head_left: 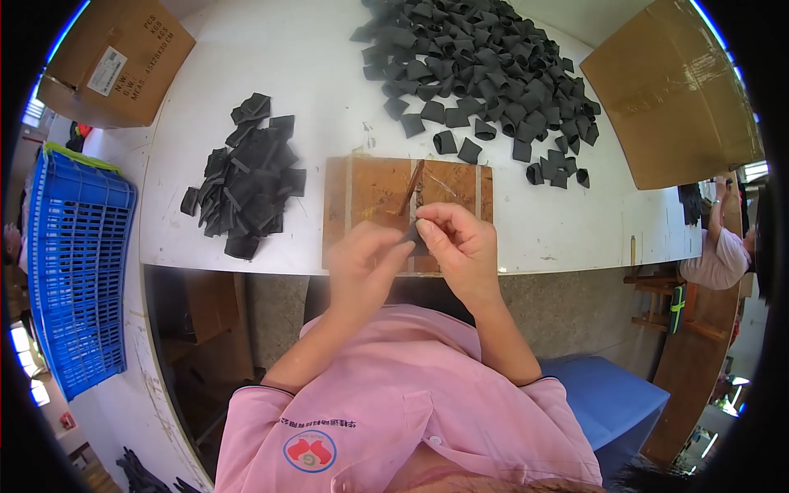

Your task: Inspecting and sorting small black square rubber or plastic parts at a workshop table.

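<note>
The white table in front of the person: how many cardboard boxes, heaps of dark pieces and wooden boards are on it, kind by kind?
Cardboard boxes: 2, left box, right box
Heaps of dark pieces: 2, smaller heap, larger heap
Wooden board: 1
Total: 5
Single pieces overlap too much to count.

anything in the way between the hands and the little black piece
Nothing visible: the left hand and right hand both have their fingers on the black piece. The brown stick at the board shows just beyond the fingertips, not between hands and piece.
</note>
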